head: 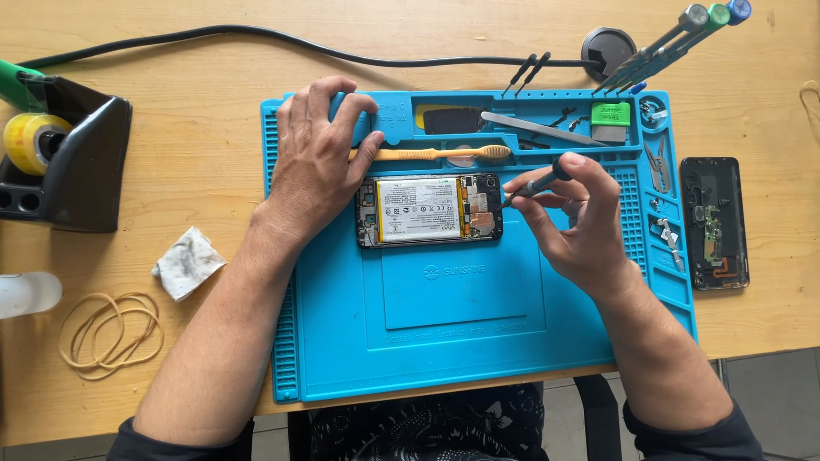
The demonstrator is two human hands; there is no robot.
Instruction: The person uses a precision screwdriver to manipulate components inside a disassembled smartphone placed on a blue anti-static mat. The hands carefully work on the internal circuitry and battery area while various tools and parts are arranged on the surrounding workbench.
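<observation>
An opened phone (pixel 429 210) lies on a work mat (pixel 461 341) at the middle of the desk (pixel 196 145), with a brush (pixel 436 154) just behind it. The left hand (pixel 316 162) rests on the phone's left end; the right hand (pixel 576 218) holds a screwdriver (pixel 538 183) at its right end. A tape dispenser (pixel 64 154), a cloth (pixel 188 263) and rubber bands (pixel 111 333) lie left of the mat, a second phone (pixel 715 222) right of it.

Bright, even daylight is filling the sharp head view; soft shadows are falling toward six o'clock under both forearms, and straight edges are bowing slightly near the borders.
</observation>
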